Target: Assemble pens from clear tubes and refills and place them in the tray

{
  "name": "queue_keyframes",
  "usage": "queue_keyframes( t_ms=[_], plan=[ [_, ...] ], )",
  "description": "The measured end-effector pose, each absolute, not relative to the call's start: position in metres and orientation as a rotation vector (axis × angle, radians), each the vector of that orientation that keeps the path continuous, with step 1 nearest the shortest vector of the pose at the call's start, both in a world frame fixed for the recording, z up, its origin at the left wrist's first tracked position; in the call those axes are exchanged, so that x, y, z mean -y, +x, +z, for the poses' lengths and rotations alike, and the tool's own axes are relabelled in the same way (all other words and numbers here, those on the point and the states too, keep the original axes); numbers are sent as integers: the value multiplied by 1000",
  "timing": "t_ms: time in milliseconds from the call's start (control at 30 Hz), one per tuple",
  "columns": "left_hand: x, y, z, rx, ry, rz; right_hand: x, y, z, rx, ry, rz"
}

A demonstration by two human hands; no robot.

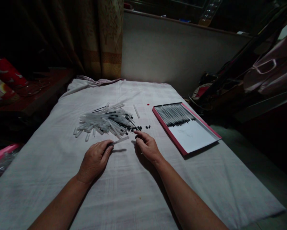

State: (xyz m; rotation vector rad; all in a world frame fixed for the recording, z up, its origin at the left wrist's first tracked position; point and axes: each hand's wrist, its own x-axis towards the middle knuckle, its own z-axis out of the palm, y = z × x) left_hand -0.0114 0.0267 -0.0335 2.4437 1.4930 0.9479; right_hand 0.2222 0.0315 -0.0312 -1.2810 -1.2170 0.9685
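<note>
A slim translucent pen barrel [121, 140] is pinched in my left hand [94, 158], its free end pointing right and slightly up. My right hand [148, 147] is a short way to the right, with a small black pen plug [136, 136] between thumb and index finger. Beyond both hands lies a loose heap of translucent pen barrels [102, 120], with dark parts mixed in. Several small black plugs [139, 128] are scattered along the heap's near right edge. A single pen barrel [136, 111] lies apart behind them.
A shallow pink-edged box [201, 139] on the right holds a row of black-tipped pens [174, 114]. A small red piece [148, 104] lies near it on the white tablecloth [124, 191]. A wall [172, 54] and curtain [109, 41] stand behind the table.
</note>
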Motion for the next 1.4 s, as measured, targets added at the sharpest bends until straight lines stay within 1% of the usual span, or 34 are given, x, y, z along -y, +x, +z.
queue_keyframes(
  t_ms=[100,167,267,433,767,967,1300,1400],
  plan=[
    [-26,-11,-32,-1469,2479,928,-24,218,-27,1009,-1205,1227],
    [-25,-10,-31,-1460,2483,904,-20,216,-23,889,-1166,1333],
    [-24,-10,-28,-1448,2489,869,-17,213,-20,822,-1138,1362],
    [-23,-9,-28,-1416,2531,869,-17,212,-19,894,-1162,1347],
    [-23,-8,-30,-1398,2556,892,-17,215,-29,1144,-1222,1124],
    [-23,-8,-31,-1381,2580,915,-14,215,-29,1264,-1228,1051],
    [-23,-9,-29,-1258,2669,960,-13,228,-28,1726,-1353,733],
    [-23,-8,-29,-1255,2652,967,-13,229,-28,1748,-1359,760]
  ],
)
